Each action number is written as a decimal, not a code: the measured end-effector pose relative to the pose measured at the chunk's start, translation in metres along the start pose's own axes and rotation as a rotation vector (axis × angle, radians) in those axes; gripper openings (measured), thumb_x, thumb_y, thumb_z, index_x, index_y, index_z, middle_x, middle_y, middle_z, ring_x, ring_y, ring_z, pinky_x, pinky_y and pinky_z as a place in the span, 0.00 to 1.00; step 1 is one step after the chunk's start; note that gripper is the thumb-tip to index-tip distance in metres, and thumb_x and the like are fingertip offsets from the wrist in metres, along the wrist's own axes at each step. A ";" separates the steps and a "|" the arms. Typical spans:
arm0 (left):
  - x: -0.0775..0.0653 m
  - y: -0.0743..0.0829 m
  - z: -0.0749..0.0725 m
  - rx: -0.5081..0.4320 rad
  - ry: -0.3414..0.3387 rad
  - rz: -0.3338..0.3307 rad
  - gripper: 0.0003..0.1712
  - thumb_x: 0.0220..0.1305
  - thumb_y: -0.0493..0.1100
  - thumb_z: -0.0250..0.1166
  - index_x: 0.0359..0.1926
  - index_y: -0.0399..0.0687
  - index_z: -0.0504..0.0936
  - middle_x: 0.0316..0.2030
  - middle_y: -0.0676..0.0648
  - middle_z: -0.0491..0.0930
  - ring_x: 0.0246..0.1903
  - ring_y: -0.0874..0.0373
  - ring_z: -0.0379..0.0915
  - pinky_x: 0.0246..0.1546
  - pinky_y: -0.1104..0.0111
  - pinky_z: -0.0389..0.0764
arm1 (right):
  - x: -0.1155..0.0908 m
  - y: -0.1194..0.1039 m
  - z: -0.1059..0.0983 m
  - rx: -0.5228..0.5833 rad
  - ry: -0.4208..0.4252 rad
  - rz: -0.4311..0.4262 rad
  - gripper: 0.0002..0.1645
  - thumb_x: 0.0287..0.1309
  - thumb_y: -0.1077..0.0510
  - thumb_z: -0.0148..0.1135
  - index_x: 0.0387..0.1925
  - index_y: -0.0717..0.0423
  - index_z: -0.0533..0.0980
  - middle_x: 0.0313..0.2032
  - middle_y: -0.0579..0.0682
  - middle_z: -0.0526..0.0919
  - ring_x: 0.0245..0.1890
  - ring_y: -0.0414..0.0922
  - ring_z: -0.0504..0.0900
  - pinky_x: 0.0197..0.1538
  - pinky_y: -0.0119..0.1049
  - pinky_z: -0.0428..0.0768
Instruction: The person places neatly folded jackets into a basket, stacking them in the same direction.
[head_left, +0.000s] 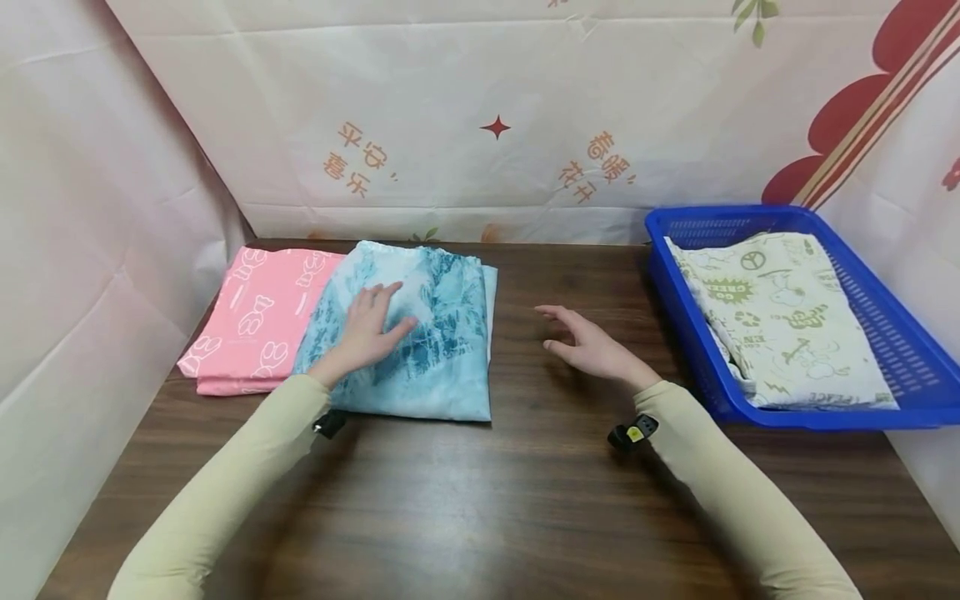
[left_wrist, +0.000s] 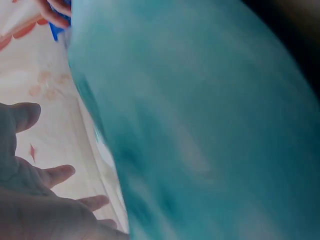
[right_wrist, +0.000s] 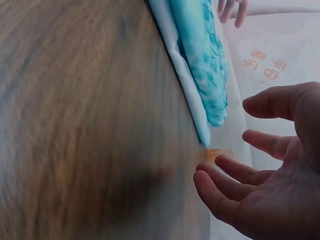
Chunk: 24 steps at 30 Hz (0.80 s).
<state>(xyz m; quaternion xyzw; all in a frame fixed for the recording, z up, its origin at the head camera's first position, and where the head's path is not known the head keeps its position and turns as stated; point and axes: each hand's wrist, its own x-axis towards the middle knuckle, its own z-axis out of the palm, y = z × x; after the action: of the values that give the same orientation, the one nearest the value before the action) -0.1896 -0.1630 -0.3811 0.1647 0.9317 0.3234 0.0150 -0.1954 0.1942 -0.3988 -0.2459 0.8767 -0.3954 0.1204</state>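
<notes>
A folded blue-and-white patterned cloth (head_left: 450, 367) lies on the table, its left side overlapping a folded pink cloth (head_left: 247, 325) with white rabbit outlines. Above the blue cloth is my left hand (head_left: 367, 329), fingers spread and nothing held; the left wrist view shows a gap between these fingers and the fabric. To the right of that cloth, my right hand (head_left: 588, 346) hovers over bare wood, palm turned inward and fingers loosely extended. In the right wrist view the blue cloth (right_wrist: 200, 65) appears as a thick layered fold beyond the fingers.
At the right stands a blue plastic basket (head_left: 697, 358) with slotted walls, holding a folded cream cloth (head_left: 787, 317) with green print. The brown wooden table (head_left: 465, 508) ends at a pale printed curtain (head_left: 450, 100) behind, with more curtain at both sides.
</notes>
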 end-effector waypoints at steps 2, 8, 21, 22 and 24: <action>-0.004 -0.008 -0.008 0.021 0.011 -0.048 0.37 0.71 0.49 0.55 0.72 0.36 0.53 0.69 0.25 0.46 0.69 0.30 0.29 0.64 0.37 0.34 | 0.001 -0.001 0.004 0.025 0.002 0.010 0.32 0.67 0.63 0.55 0.70 0.60 0.58 0.66 0.67 0.62 0.61 0.63 0.68 0.59 0.60 0.68; -0.016 -0.024 -0.021 0.010 0.040 -0.221 0.39 0.71 0.54 0.54 0.74 0.44 0.50 0.72 0.30 0.34 0.70 0.33 0.19 0.60 0.32 0.27 | 0.008 -0.003 0.019 0.101 0.002 0.003 0.31 0.68 0.63 0.53 0.70 0.60 0.58 0.65 0.67 0.64 0.58 0.62 0.72 0.58 0.59 0.68; -0.016 -0.034 -0.024 -0.253 0.078 -0.333 0.44 0.71 0.50 0.55 0.76 0.44 0.39 0.72 0.30 0.39 0.71 0.36 0.34 0.65 0.41 0.46 | 0.034 -0.018 0.041 0.222 -0.045 0.151 0.33 0.69 0.58 0.51 0.72 0.55 0.55 0.61 0.65 0.69 0.56 0.57 0.73 0.52 0.51 0.75; -0.015 -0.032 -0.024 -0.284 0.066 -0.339 0.43 0.72 0.49 0.54 0.76 0.44 0.39 0.73 0.31 0.39 0.71 0.37 0.34 0.66 0.42 0.46 | 0.036 -0.018 0.042 0.250 -0.048 0.170 0.33 0.69 0.57 0.51 0.72 0.55 0.55 0.61 0.64 0.69 0.56 0.57 0.73 0.52 0.50 0.75; -0.013 -0.030 -0.024 -0.349 0.030 -0.361 0.43 0.73 0.50 0.53 0.76 0.46 0.37 0.73 0.32 0.37 0.72 0.39 0.33 0.66 0.43 0.46 | 0.040 -0.018 0.043 0.306 -0.052 0.202 0.34 0.70 0.57 0.51 0.73 0.53 0.53 0.62 0.64 0.68 0.56 0.56 0.73 0.55 0.51 0.74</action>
<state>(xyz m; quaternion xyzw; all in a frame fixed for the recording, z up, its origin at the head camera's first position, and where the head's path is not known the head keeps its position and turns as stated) -0.1893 -0.2034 -0.3812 -0.0143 0.8762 0.4738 0.0869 -0.2062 0.1359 -0.4141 -0.1457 0.8230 -0.5038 0.2182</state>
